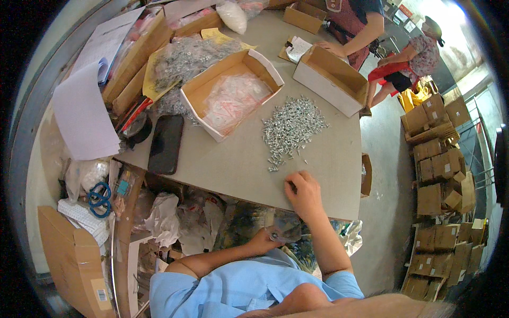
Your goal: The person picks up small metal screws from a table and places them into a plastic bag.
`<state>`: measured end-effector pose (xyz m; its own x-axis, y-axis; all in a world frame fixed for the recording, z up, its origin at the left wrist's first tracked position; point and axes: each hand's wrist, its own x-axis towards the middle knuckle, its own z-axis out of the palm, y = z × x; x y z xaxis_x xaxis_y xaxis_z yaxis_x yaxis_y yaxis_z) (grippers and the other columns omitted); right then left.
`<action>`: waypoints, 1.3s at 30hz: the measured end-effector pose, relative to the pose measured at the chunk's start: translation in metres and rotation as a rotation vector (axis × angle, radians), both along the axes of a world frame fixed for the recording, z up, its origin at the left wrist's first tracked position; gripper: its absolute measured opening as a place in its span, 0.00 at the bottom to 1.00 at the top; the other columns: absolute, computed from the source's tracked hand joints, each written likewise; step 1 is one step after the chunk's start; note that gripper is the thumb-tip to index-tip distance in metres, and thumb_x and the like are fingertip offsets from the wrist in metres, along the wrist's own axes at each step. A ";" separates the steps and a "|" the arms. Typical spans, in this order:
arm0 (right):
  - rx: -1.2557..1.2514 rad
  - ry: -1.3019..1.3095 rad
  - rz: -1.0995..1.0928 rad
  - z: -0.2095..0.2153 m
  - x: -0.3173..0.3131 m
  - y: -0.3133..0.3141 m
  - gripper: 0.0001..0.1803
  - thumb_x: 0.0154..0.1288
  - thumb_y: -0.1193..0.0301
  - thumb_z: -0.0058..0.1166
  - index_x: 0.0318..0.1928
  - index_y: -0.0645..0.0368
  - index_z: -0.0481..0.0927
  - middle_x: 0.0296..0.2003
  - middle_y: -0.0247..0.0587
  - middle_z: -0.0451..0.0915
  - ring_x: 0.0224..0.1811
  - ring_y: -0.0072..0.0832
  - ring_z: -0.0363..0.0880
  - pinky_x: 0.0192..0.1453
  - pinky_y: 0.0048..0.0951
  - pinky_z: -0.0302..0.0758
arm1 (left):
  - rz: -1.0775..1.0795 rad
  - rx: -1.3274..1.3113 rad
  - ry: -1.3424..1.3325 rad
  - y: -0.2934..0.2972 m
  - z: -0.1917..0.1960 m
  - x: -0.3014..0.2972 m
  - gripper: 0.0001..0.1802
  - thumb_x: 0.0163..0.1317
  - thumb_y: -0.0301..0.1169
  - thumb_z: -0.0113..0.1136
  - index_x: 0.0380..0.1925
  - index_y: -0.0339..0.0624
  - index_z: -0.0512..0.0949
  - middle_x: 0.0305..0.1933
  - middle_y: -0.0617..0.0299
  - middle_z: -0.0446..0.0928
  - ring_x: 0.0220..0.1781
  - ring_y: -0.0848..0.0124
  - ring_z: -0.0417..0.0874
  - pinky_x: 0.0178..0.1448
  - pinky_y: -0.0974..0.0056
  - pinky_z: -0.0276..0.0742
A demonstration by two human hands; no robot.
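A loose pile of small silver screws (291,127) lies on the grey tabletop (228,164). Just in front of its near end, by the table's front edge, is my right hand (304,195), its fingers curled in; whatever they may hold is hidden. Below the edge, close to my body, my left hand (261,241) grips a small clear plastic bag (287,229). What the bag contains is too small to tell. Beyond the pile to the left, a white cardboard box (233,95) holds many flat clear bags.
A black phone (166,144) lies at the left, near bagged metal parts (191,58) and papers (85,111). An open white box (331,79) stands at the far right, with a co-worker's arm (366,34) behind it. Stacked cartons (437,164) line the right side. Blue-handled scissors (99,200) sit lower left.
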<state>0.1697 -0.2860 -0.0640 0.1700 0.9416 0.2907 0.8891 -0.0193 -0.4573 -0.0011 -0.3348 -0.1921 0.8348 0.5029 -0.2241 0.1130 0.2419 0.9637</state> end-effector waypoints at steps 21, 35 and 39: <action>0.040 0.375 0.142 0.002 -0.007 -0.065 0.06 0.52 0.79 0.59 0.32 0.60 0.78 0.31 0.42 0.75 0.32 0.37 0.77 0.36 0.32 0.75 | -0.212 0.238 0.186 0.030 0.004 -0.005 0.14 0.51 0.33 0.69 0.30 0.38 0.75 0.30 0.59 0.76 0.34 0.70 0.76 0.43 0.63 0.73; 0.077 0.267 0.588 0.054 -0.047 -0.074 0.08 0.50 0.72 0.61 0.32 0.57 0.79 0.46 0.44 0.75 0.48 0.45 0.74 0.49 0.41 0.73 | -0.119 0.201 -0.245 0.070 0.135 -0.056 0.23 0.55 0.33 0.69 0.47 0.35 0.72 0.47 0.58 0.74 0.48 0.71 0.75 0.54 0.66 0.72; 0.122 0.330 0.414 0.049 -0.036 -0.080 0.07 0.53 0.71 0.62 0.33 0.57 0.79 0.33 0.42 0.79 0.35 0.41 0.79 0.39 0.38 0.76 | -0.031 0.418 -0.292 0.071 0.132 -0.049 0.11 0.62 0.29 0.60 0.42 0.36 0.75 0.44 0.57 0.76 0.44 0.70 0.77 0.50 0.66 0.73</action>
<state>0.1335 -0.3665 -0.0148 -0.1077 0.9119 0.3961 0.6201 0.3730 -0.6901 -0.0503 -0.2637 -0.0604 0.8483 0.4739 0.2360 -0.1746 -0.1704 0.9698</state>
